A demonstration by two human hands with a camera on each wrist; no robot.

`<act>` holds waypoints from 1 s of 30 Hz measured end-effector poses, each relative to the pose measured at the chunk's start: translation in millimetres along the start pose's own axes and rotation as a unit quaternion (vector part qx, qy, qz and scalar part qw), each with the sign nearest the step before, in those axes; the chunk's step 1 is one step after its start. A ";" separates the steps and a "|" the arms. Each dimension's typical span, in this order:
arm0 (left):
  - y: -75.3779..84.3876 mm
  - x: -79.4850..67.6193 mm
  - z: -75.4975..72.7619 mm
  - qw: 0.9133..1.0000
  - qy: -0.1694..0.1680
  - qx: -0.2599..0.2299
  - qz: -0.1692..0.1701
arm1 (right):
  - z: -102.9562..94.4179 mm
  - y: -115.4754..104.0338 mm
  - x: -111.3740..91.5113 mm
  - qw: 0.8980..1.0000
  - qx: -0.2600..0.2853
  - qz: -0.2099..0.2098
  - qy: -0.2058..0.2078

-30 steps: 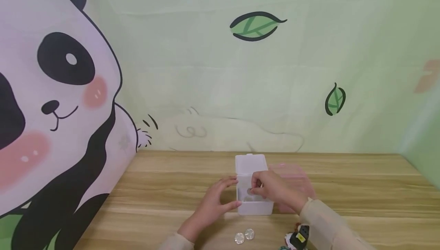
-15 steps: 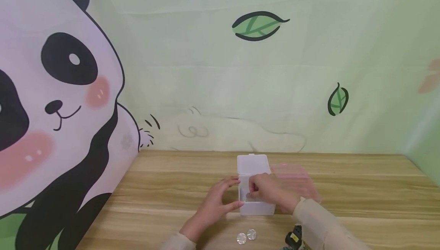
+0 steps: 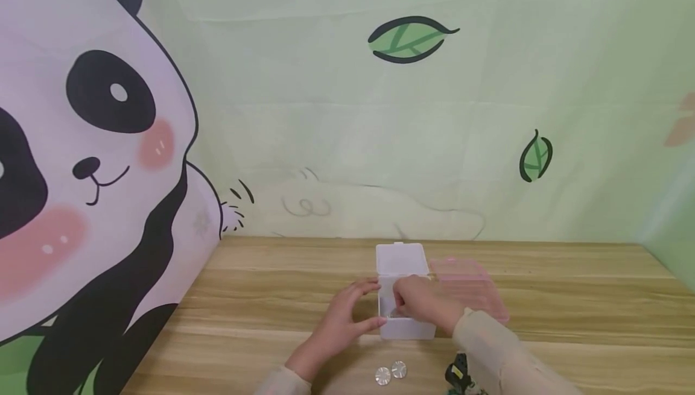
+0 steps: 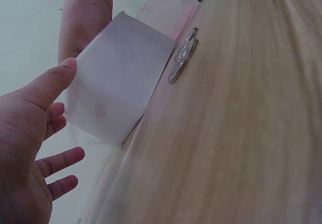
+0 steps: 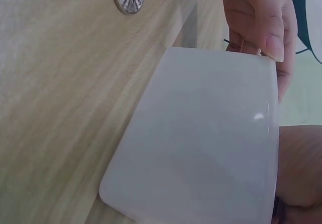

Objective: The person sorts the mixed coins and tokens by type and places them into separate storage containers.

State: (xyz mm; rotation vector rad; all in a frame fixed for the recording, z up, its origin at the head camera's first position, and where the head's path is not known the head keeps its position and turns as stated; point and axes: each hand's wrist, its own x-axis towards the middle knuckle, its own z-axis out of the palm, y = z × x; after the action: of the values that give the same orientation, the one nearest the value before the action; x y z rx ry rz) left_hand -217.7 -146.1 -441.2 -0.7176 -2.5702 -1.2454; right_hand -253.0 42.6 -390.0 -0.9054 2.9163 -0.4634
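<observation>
An open white plastic box [image 3: 407, 328] stands on the wooden table with its lid [image 3: 402, 259] tipped back. My left hand [image 3: 339, 319] holds the box's left side, thumb at the front corner and fingers farther back; the left wrist view shows two of its fingers clear of the wall. Inside the box is my right hand [image 3: 420, 300], fingers bent downward, fingertips hidden. Something shiny, likely coins, shows faintly at the box's bottom; whether my right fingers pinch one is hidden. Two silvery coins, a left coin [image 3: 382, 376] and a right coin [image 3: 399, 369], lie in front of the box.
A translucent pink plastic container [image 3: 472, 289] lies just right of the box, partly behind my right forearm. Near the front edge, beside the right sleeve, is a small dark figure with a yellow patch [image 3: 458, 373]. A panda-printed cloth hangs behind the table.
My right hand, which pinched a coin above the box floor a second ago, has sunk deeper into the box, and that coin is out of sight. The left hand keeps its place.
</observation>
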 end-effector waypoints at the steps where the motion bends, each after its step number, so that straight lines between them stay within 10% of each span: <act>1: 0.1 0.1 0.0 1.000 0.000 0.000 -0.001 | 0.2 -0.4 0.3 1.000 -0.002 0.002 0.001; 30: -0.4 0.2 0.7 1.000 0.000 0.000 0.007 | -1.1 -1.4 0.4 0.999 -0.030 0.028 0.011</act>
State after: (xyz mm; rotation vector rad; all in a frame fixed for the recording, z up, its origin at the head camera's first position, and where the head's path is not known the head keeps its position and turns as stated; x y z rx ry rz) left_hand -218.1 -145.7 -441.8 -0.7335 -2.5604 -1.2417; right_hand -252.7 41.6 -388.5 -0.8268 2.9825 -0.3872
